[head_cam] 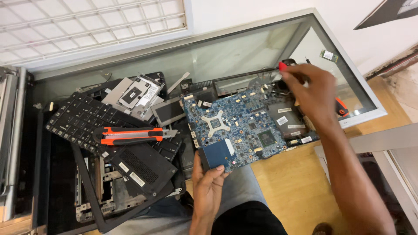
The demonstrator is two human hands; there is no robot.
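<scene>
A blue laptop motherboard (244, 126) lies across an opened black laptop base (287, 117) on a glass counter. My left hand (209, 185) grips the board's near corner from below. My right hand (311, 93) reaches over the board's far right edge and holds a screwdriver with a red and black handle (342, 106); a red tip (283, 66) shows past my fingers near the base's back edge. The part under my right palm is hidden.
A black keyboard (87, 119) and black laptop covers (139, 167) are piled at left, with an orange and black utility knife (130, 135) on top. A silver hard drive (139, 93) lies behind. A small green card (329, 55) rests on the glass counter (235, 54). The wooden floor (296, 187) shows below.
</scene>
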